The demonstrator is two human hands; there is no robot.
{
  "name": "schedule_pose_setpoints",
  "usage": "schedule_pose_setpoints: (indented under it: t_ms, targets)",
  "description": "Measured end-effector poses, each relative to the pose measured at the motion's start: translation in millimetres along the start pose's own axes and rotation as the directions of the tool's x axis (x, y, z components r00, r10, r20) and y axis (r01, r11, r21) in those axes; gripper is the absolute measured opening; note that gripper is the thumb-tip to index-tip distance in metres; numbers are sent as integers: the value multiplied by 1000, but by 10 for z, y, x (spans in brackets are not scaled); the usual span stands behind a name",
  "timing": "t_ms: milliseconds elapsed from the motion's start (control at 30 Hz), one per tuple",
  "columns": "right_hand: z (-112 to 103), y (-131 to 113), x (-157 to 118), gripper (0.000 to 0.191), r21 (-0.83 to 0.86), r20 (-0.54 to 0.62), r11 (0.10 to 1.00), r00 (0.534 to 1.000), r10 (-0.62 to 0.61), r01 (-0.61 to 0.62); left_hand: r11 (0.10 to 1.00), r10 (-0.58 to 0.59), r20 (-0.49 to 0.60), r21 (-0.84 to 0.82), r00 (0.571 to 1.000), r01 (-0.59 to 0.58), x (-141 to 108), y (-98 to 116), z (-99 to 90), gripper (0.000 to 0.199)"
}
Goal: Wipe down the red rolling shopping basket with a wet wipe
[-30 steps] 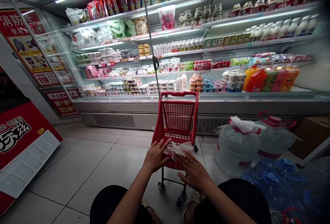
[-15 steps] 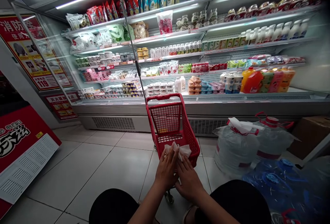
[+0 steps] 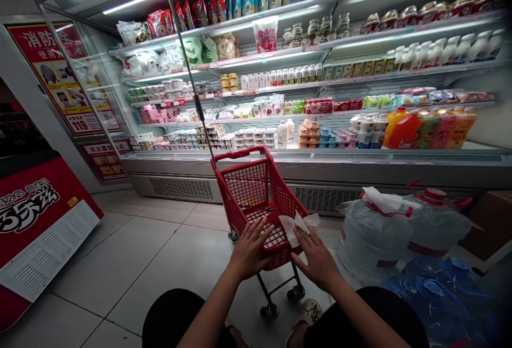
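Both hands grip: left hand (image 3: 248, 249) on red cart (image 3: 256, 198), right hand (image 3: 316, 254) fingers half-hiding white tissue (image 3: 298, 223).

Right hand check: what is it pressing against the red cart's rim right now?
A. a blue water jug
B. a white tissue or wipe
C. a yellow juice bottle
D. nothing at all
B. The right hand holds a crumpled white tissue against the near rim of the small red cart, while the left hand grips the rim beside it.
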State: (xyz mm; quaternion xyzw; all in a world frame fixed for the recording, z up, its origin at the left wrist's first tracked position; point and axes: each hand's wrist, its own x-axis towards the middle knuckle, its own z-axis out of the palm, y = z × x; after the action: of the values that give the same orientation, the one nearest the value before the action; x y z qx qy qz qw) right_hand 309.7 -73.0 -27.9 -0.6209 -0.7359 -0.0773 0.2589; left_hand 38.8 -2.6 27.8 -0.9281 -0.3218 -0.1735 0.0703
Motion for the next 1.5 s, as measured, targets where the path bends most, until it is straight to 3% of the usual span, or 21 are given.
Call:
schedule_pose_setpoints:
  t_ms: [100, 267, 367, 433, 500, 633, 733, 833, 1133, 1400, 1500]
  targets:
    - [49, -226, 15, 76, 44, 3, 999, 1000, -6, 6, 1000, 0, -19, -15, 1000, 0, 20, 115, 34, 108]
    - [152, -939, -164, 95, 168, -31, 974, 988, -150, 154, 999, -20, -76, -32, 997, 18, -9, 222, 42, 103]
    - [164, -1098, -274, 97, 180, -31, 967, 984, -176, 179, 999, -22, -83, -26, 996, 19, -56, 234, 41, 103]
    - [136, -976, -289, 92, 172, -5, 957, 972, -236, 233, 1000, -9, -71, -24, 997, 8, -84, 231, 32, 103]
    - [95, -704, -249, 86, 152, 18, 955, 966, -259, 253, 1000, 7, -55, -18, 998, -8, -101, 230, 19, 103]
    - [54, -27, -60, 71, 61, 12, 996, 997, -73, 72, 1000, 22, -44, -14, 999, -23, -95, 260, 8, 100]
    - [81, 272, 57, 68, 45, 7, 999, 1000, 8, -9, 1000, 12, -55, -21, 998, -13, -77, 300, 26, 99]
    - [106, 266, 69, 67, 72, 4, 997, 1000, 31, -31, 1000, 1, -67, -18, 998, -2, -73, 331, 44, 99]
    - [-88, -237, -89, 60, 74, 87, 997, 995, -44, 38, 999, -10, -75, -45, 997, 7, -179, 291, -1, 103]
    - [-16, 101, 37, 56, 134, 55, 991, 998, -38, 30, 1000, 4, -65, -28, 998, -5, -181, 327, 22, 103]
    - [7, 27, -16, 60, 120, 13, 992, 1000, 22, -23, 1000, 0, -80, -15, 997, -1, -155, 377, 51, 103]
